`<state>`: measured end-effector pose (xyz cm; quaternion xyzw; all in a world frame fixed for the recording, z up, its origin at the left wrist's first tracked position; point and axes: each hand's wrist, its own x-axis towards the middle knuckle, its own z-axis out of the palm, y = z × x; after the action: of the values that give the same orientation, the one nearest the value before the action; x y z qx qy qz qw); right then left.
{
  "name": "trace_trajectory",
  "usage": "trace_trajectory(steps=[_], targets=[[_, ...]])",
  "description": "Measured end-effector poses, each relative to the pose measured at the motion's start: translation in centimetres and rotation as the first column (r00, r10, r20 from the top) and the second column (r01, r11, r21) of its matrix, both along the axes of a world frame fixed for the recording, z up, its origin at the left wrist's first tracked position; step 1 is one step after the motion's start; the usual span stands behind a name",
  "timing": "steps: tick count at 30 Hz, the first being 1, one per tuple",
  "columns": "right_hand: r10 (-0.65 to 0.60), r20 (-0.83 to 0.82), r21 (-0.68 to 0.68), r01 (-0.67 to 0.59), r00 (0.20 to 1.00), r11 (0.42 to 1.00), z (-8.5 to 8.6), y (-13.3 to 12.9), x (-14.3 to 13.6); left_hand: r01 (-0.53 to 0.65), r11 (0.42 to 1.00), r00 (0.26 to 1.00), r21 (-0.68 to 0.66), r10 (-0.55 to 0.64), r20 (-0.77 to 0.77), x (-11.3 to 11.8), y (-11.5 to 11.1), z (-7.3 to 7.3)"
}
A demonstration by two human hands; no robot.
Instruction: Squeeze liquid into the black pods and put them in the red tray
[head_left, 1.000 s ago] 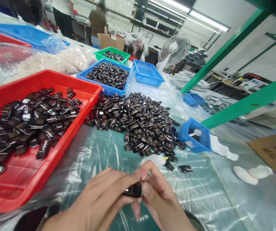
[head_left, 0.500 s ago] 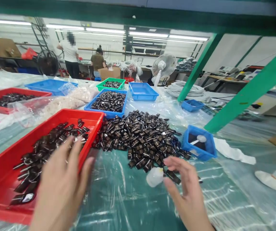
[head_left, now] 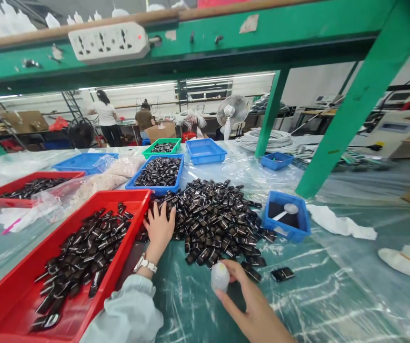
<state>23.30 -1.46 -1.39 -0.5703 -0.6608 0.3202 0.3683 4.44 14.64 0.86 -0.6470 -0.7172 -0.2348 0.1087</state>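
My left hand [head_left: 160, 226], a watch on its wrist, lies with fingers spread on the left edge of a heap of small black plastic pieces [head_left: 214, 214]. It is beside the wall of a long red tray [head_left: 138, 196] that holds more of the same pieces [head_left: 90, 243]. Between the thumb and fingers of my right hand [head_left: 242, 295] is a small translucent white bottle [head_left: 219, 277], in front of the heap. One loose black piece [head_left: 282, 274] lies on the plastic sheet to the right of that hand.
A small blue bin [head_left: 286, 234] with a white spoon [head_left: 288, 209] stands right of the heap. Behind are a filled blue tray [head_left: 155, 189], a green tray [head_left: 161, 153] and another blue tray [head_left: 206, 157]. A green post [head_left: 333, 133] rises at right; a power strip [head_left: 108, 43] hangs overhead.
My left hand has moved from over the red tray rightward to the heap. My right hand has closed on the white bottle. The view has tilted up, bringing the power strip into sight.
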Motion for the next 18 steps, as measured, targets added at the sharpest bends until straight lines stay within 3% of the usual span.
trace_trajectory(steps=[5,10,14,18], targets=[[0.002,-0.008,0.068,-0.002,1.000,0.998,0.4,-0.3,-0.3,0.150,0.988,0.989,-0.041,-0.149,0.010,0.7,-2.1,-1.8],[0.016,0.012,0.073,-0.017,1.000,0.997,0.3,-0.4,-0.2,0.359,0.933,0.933,-0.026,-0.359,-0.004,-0.8,-5.7,-2.4],[0.027,0.040,0.089,-0.030,0.999,0.996,0.2,0.0,0.1,0.404,0.915,0.915,0.001,-0.404,-0.023,-3.2,-8.2,-2.6],[0.017,0.061,0.097,-0.023,0.998,0.995,-0.2,0.3,0.2,0.415,0.910,0.909,0.007,-0.414,-0.054,-5.3,-10.9,-3.9]])
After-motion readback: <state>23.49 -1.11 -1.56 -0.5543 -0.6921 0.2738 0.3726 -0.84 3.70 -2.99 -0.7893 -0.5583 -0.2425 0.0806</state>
